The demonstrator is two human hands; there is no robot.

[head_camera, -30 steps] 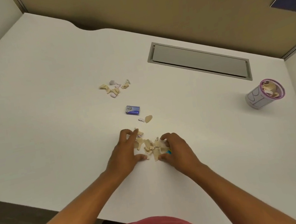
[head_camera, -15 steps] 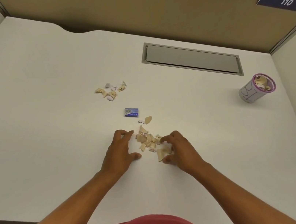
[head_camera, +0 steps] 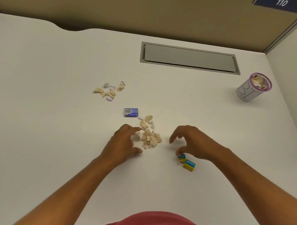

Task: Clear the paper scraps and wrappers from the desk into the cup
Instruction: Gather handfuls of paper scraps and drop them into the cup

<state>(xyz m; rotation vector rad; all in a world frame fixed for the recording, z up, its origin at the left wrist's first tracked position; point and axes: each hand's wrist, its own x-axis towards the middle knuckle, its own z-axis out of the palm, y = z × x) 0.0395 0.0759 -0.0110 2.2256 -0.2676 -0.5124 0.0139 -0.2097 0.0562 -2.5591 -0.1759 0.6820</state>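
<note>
I'm seeing the left hand (head_camera: 121,145) lying relaxed beside the near scrap pile (head_camera: 150,138) – its fingertips are hiding some scraps. The right hand (head_camera: 192,142) is hovering with loosely curled fingers, holding nothing, over a blue-yellow wrapper (head_camera: 187,162). The cup (head_camera: 252,87) is sitting far right on the tabletop (head_camera: 44,89), its contents hard to make out.

Two hands are showing: the left hand (head_camera: 122,145) and the right hand (head_camera: 194,141). Two clusters of paper scraps are lying on the tabletop (head_camera: 37,109): a near cluster (head_camera: 150,135) and a far cluster (head_camera: 109,91); individual scraps are too small to count. One blue wrapper (head_camera: 131,112), one yellow-and-blue wrapper (head_camera: 187,162) and one cup (head_camera: 252,87) are also showing.
</note>
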